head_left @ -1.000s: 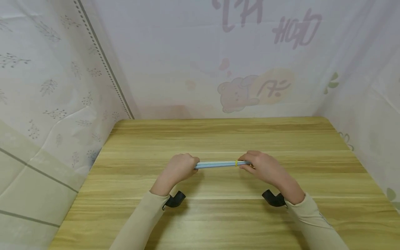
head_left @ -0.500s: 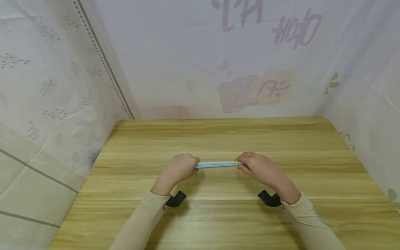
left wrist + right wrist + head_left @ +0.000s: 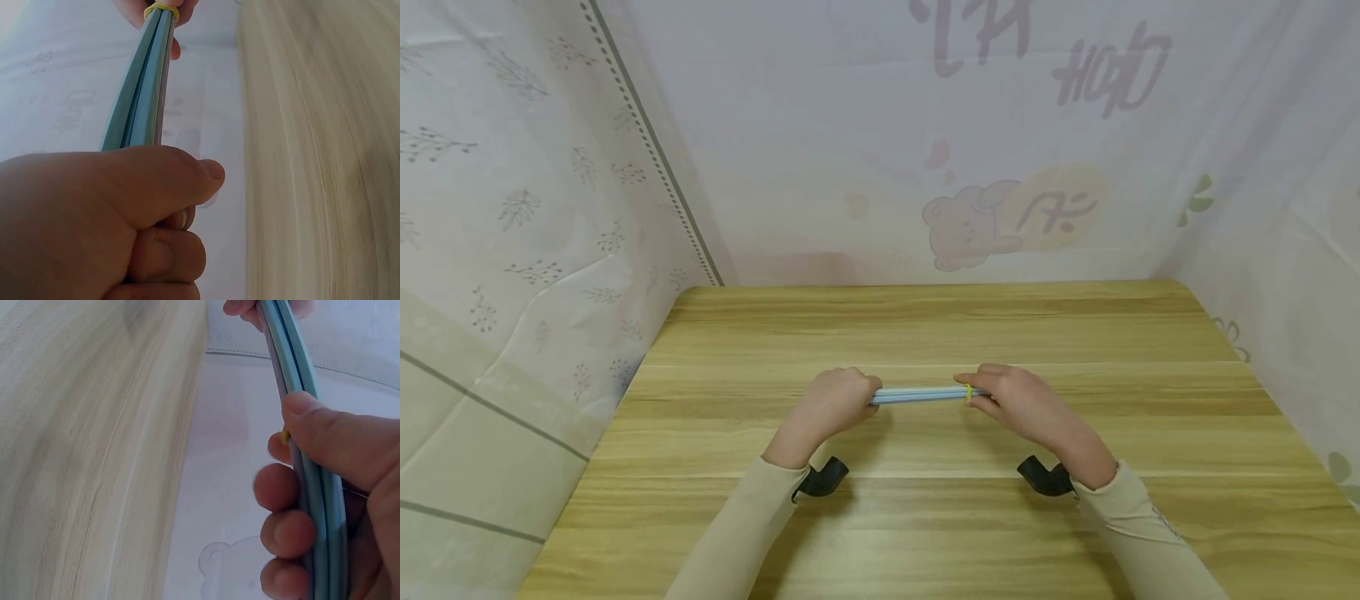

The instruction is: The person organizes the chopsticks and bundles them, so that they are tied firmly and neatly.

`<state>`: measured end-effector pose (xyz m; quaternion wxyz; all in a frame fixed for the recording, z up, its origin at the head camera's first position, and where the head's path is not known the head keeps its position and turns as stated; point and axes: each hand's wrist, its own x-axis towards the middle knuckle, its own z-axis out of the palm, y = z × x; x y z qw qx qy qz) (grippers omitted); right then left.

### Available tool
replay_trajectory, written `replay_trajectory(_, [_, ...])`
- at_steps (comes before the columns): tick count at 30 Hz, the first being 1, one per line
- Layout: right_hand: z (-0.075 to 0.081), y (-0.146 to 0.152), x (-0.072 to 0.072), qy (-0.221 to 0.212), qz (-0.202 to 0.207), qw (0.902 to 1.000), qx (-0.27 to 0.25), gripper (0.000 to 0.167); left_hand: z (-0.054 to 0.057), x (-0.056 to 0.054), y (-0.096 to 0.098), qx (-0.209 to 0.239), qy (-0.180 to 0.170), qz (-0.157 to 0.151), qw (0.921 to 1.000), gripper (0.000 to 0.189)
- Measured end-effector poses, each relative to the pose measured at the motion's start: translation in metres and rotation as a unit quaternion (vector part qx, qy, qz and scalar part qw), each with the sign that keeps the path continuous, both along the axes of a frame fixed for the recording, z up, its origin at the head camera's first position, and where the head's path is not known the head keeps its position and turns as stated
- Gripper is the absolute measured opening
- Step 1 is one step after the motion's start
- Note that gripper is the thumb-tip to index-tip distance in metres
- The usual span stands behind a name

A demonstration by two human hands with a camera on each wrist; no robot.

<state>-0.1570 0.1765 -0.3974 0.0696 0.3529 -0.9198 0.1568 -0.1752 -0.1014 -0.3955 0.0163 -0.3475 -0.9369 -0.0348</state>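
A slim bundle of light-blue chopsticks, with a pale lilac one along its side, spans the two hands above the table. My left hand grips its left end in curled fingers, the thumb lying across the sticks. A yellow rubber band circles the bundle near its right end. There my right hand pinches the bundle, its thumb over the band and its other fingers curled beneath the sticks. In the right wrist view most of the band is hidden by that thumb. Both ends of the bundle are covered by the hands.
The wood-grain table stretches under both arms. Printed curtains hang behind it and on both sides. A bent black piece sticks out at the left wrist, and a matching black piece at the right.
My right hand has slid a little left along the chopsticks, up to the rubber band, and a finger now reaches just past it. The left hand has stayed in place.
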Motion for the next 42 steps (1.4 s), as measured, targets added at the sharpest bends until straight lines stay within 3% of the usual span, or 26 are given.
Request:
replay_trajectory(7, [0.000, -0.002, 0.000, 0.000, -0.008, 1.0000, 0.003, 0.040, 0.001, 0.001, 0.000, -0.001, -0.007, -0.002, 1.0000, 0.024])
replay_trajectory(18, [-0.006, -0.009, 0.002, 0.077, -0.014, 0.9966, 0.026, 0.051, -0.001, 0.003, 0.003, -0.007, -0.019, 0.005, 0.9998, 0.022])
replay_trajectory(25, [-0.010, -0.011, 0.001, 0.108, -0.009, 0.9941, 0.003, 0.052, 0.001, 0.003, 0.005, -0.008, -0.012, 0.007, 0.9999, 0.022])
replay_trajectory(29, [-0.009, -0.010, 0.001, 0.091, -0.015, 0.9957, -0.002, 0.057, 0.002, 0.004, 0.004, -0.006, -0.010, 0.004, 0.9999, 0.023])
replay_trajectory(42, [0.000, 0.010, 0.001, -0.030, -0.056, 0.9968, -0.049, 0.052, 0.004, 0.000, 0.000, -0.008, -0.010, 0.009, 0.9999, 0.024])
